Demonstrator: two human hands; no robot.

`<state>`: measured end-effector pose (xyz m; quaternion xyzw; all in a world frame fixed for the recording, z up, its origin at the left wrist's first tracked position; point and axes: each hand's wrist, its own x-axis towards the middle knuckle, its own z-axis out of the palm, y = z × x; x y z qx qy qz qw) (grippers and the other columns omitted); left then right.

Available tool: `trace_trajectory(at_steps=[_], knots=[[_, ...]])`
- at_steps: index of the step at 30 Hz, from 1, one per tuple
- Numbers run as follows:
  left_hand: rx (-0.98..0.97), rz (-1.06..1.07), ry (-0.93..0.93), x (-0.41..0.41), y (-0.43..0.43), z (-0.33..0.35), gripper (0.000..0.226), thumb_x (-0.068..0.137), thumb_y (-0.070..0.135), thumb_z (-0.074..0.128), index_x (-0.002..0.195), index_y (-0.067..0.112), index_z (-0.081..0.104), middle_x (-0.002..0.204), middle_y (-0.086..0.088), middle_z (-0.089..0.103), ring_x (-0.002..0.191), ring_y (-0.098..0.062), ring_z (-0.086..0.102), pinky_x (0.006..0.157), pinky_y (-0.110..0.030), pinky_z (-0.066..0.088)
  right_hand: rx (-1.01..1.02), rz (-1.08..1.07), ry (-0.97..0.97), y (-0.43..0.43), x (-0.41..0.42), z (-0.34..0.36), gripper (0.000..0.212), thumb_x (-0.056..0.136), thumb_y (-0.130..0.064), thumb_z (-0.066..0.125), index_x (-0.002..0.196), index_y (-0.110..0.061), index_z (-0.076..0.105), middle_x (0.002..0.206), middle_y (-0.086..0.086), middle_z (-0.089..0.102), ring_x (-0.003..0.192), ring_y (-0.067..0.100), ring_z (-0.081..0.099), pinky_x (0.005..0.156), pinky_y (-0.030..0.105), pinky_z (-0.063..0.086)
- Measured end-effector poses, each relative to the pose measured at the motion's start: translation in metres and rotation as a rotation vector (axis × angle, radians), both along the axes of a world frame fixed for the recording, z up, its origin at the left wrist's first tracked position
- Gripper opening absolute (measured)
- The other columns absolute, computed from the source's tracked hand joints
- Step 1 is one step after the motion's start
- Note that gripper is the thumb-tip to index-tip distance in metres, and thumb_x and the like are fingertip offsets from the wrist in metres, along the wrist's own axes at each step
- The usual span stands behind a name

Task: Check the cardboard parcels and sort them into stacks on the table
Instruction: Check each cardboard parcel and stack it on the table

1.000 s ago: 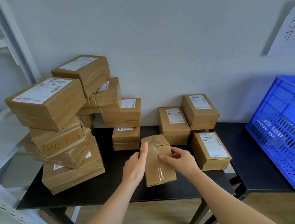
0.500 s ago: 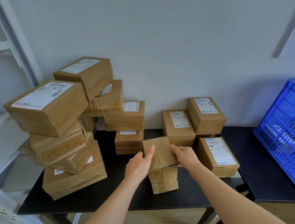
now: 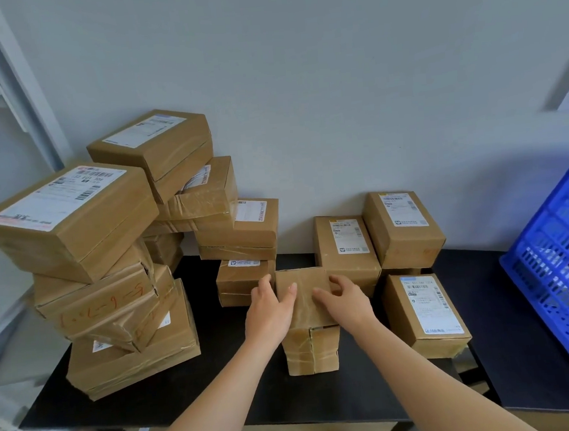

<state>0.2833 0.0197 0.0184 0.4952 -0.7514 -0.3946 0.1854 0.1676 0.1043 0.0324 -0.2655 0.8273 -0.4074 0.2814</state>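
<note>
Head view looks down on a small cardboard parcel (image 3: pixel 311 348) at the front middle of the black table (image 3: pixel 127 406), held between 2 hands. It is plain brown, with no label on the faces that show. Glossy clear tape wraps it, and a taped seam runs down its near face. It stands tall with its top leaning away. Its lower end is down at the table top, though I cannot tell if it touches.

The left hand (image 3: pixel 270 314) grips the left edge, thumb laid on the upper face. The right hand (image 3: pixel 345 304) grips the right edge, fingers curled round it.

A labelled parcel (image 3: pixel 425 309) lies just beside it on the right, with 2 more labelled parcels (image 3: pixel 346 247) behind. A tall, uneven stack (image 3: pixel 71 230) fills the table's left side, one box (image 3: pixel 101 300) bearing orange writing.

A blue perforated crate (image 3: pixel 563 277) sits at the far right; its inside is not visible, so I cannot tell what it holds.
</note>
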Motion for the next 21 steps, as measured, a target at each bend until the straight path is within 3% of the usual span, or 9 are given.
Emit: trace_trajectory(at_steps=[2, 5, 11, 21], knots=[[0.013, -0.025, 0.008, -0.002, 0.0, -0.003, 0.068, 0.094, 0.053, 0.045, 0.149, 0.022, 0.018, 0.147, -0.004, 0.033, 0.126, -0.023, 0.045, 0.093, -0.033, 0.041, 0.036, 0.018, -0.01, -0.004, 0.003, -0.005, 0.069, 0.087, -0.044, 0.062, 0.145, -0.024, 0.03, 0.132, 0.001, 0.053, 0.107, 0.016, 0.056, 0.077, 0.024, 0.047], [0.038, -0.031, 0.032, -0.003, 0.001, -0.007, 0.073, 0.092, 0.055, 0.047, 0.15, 0.023, 0.016, 0.147, -0.004, 0.033, 0.128, -0.023, 0.044, 0.096, -0.035, 0.041, 0.035, 0.003, -0.054, -0.006, 0.006, -0.009, 0.072, 0.087, -0.045, 0.06, 0.147, -0.023, 0.027, 0.128, 0.001, 0.053, 0.097, 0.012, 0.052, 0.072, 0.021, 0.045], [0.133, -0.023, 0.145, -0.006, -0.002, -0.014, 0.072, 0.09, 0.051, 0.054, 0.149, 0.025, 0.022, 0.144, 0.0, 0.04, 0.129, -0.02, 0.043, 0.105, -0.043, 0.041, 0.058, -0.003, -0.124, -0.011, 0.005, -0.013, 0.067, 0.09, -0.042, 0.056, 0.147, -0.023, 0.028, 0.086, -0.017, 0.042, 0.072, 0.0, 0.048, 0.052, 0.015, 0.037], [0.184, -0.007, 0.163, -0.01, -0.004, -0.021, 0.069, 0.091, 0.051, 0.054, 0.148, 0.029, 0.023, 0.144, 0.002, 0.041, 0.13, -0.021, 0.042, 0.105, -0.044, 0.04, 0.061, -0.005, -0.154, -0.01, 0.008, -0.016, 0.068, 0.091, -0.043, 0.053, 0.149, -0.025, 0.022, 0.098, -0.012, 0.045, 0.076, 0.002, 0.05, 0.059, 0.017, 0.041]])
